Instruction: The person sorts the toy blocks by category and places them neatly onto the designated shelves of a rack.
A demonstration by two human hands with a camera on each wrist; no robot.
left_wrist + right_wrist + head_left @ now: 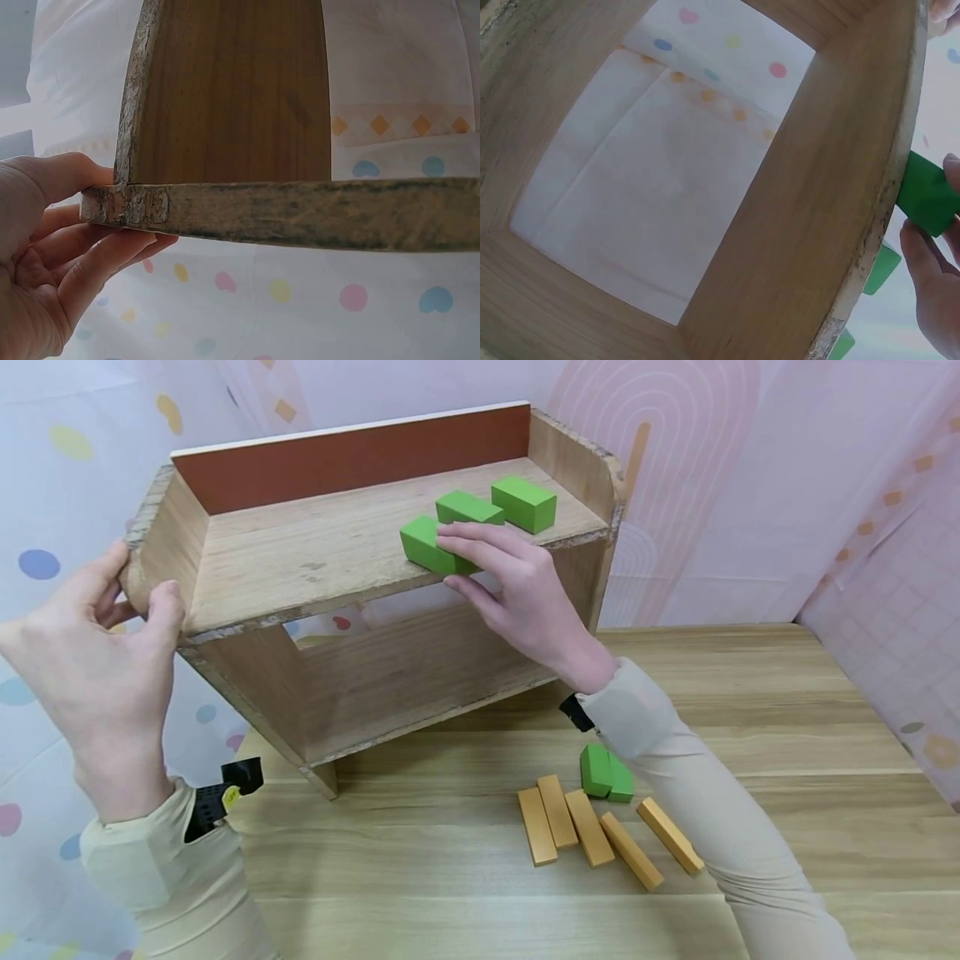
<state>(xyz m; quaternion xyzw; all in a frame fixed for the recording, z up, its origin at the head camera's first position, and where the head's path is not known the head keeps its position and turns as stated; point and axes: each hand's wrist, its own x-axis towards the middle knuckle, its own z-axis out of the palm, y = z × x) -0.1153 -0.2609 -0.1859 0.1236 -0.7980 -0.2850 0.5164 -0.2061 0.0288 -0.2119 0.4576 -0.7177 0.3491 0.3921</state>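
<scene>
A small wooden shelf [300, 560] stands on the table with a reddish-brown back board. My left hand [112, 652] grips the front edge of its left side panel, thumb on the inner face. In the left wrist view the fingers [97, 262] wrap that rough edge. With thumb and fingers, my right hand [528, 597] pinches a green block [422, 545] at the top board's front edge. Two more green blocks, a middle one [468, 507] and a right one [525, 502], sit beside it on the top board. The right wrist view shows the pinched block [928, 196] from below.
On the table in front of the shelf lie several orange wooden strips [588, 828] and two green blocks [596, 770] near my right forearm. Below the top board is an open-backed lower compartment [390, 668]. Patterned cloth [690, 485] hangs behind the table.
</scene>
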